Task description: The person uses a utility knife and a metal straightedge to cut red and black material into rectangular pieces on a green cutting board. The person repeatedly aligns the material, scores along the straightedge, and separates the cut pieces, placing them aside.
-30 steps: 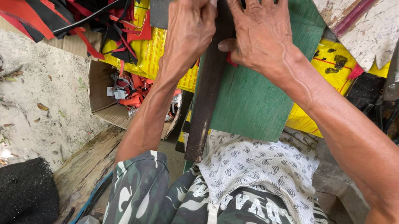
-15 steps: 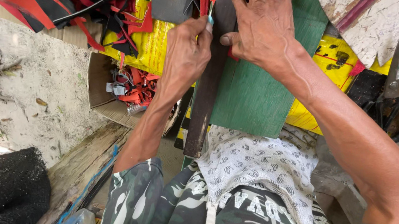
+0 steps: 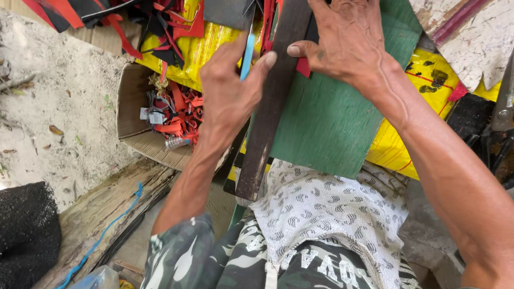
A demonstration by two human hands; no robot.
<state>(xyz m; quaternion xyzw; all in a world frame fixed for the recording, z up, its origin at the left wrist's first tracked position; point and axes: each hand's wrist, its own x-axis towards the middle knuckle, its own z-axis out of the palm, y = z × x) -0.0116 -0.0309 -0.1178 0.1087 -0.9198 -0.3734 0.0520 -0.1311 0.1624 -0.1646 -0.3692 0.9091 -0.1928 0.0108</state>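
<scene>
The left hand (image 3: 231,93) grips a thin blue-handled knife (image 3: 248,55) beside a dark, stiff straightedge (image 3: 274,99) along the green board's (image 3: 335,119) left edge; the right hand (image 3: 344,35) presses it flat, fingers spread. It looks rigid, best pinned from above.

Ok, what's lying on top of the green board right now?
On the green board lies a long dark strip, pinned by the right hand. The left hand holds a blue-handled tool beside it. A red scrap peeks from under the thumb; anything else beneath is hidden.
</scene>
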